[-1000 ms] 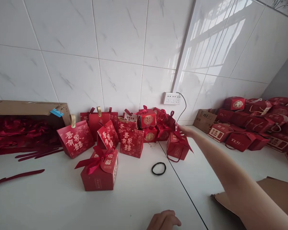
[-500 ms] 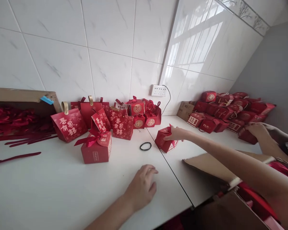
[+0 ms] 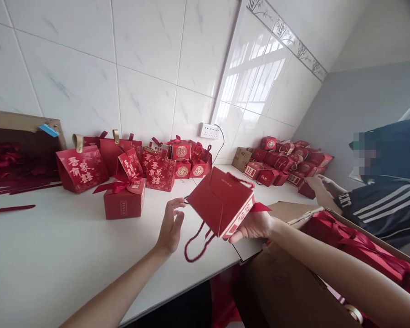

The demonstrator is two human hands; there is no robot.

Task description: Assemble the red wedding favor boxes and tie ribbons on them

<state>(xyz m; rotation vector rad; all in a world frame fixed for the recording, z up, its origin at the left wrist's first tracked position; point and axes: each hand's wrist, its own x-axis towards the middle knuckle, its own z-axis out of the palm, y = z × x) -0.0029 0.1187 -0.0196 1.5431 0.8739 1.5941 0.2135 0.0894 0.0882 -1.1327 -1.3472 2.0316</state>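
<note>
My right hand (image 3: 256,225) grips a red paper gift box (image 3: 220,200) from its right side and holds it tilted above the white table. A dark red cord handle (image 3: 196,255) dangles from the box, and a ribbon tail sticks out over my hand. Gold and white print shows on its narrow side. Left of the box, my left hand (image 3: 171,225) is loosely curled with thumb and fingers apart, holding nothing that I can see. Its fingertips come close to a dark bit of a black ring (image 3: 186,200), mostly hidden by the box. A ribbon-tied red box (image 3: 125,205) stands farther left.
Several printed red gift bags (image 3: 82,168) line the wall. At right, an open cardboard box (image 3: 276,273) holds red packages beside my right arm. Beyond it a co-worker's hand (image 3: 316,184) touches a pile of red boxes (image 3: 287,159). Ribbon strips lie at left.
My right hand has lifted the box off the table towards me and turned it. My left hand has moved to beside it. The view has turned right, showing more of the co-worker.
</note>
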